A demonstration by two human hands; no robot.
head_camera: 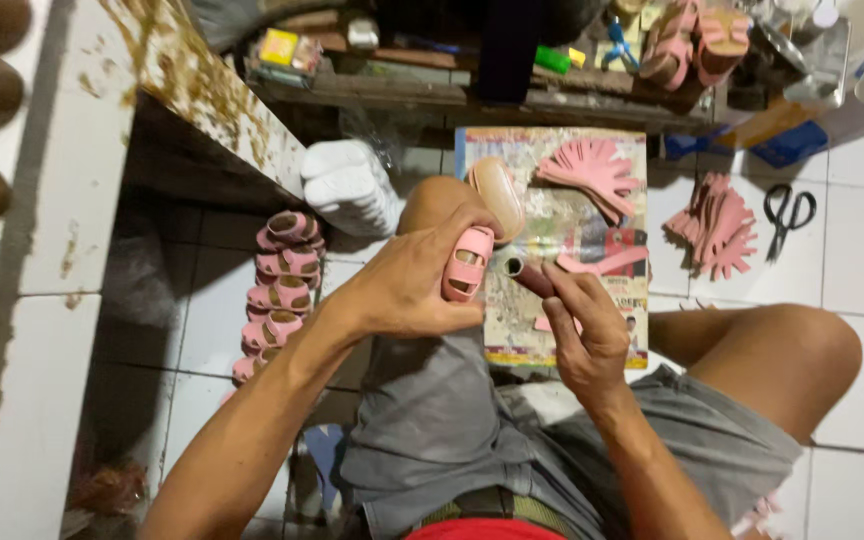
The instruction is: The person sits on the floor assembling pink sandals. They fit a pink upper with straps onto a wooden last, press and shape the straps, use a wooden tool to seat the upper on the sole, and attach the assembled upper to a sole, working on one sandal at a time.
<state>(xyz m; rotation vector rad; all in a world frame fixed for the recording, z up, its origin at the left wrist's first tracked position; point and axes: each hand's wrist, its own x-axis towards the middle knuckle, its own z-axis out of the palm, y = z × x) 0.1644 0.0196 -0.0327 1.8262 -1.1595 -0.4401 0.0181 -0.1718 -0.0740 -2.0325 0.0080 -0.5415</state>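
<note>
1. My left hand [407, 290] is closed around a small pink strapped sandal upper [467, 262], held above my knee.
2. My right hand [582, 325] grips a dark brown cylindrical tool [530, 277], its open end just beside the sandal.
3. Below them a printed paper sheet [552, 215] lies on the tiled floor with fan-shaped pink cutouts [592, 170].
4. A row of finished pink sandals [277, 290] lies to my left.
5. Black scissors [788, 215] lie far right.
</note>
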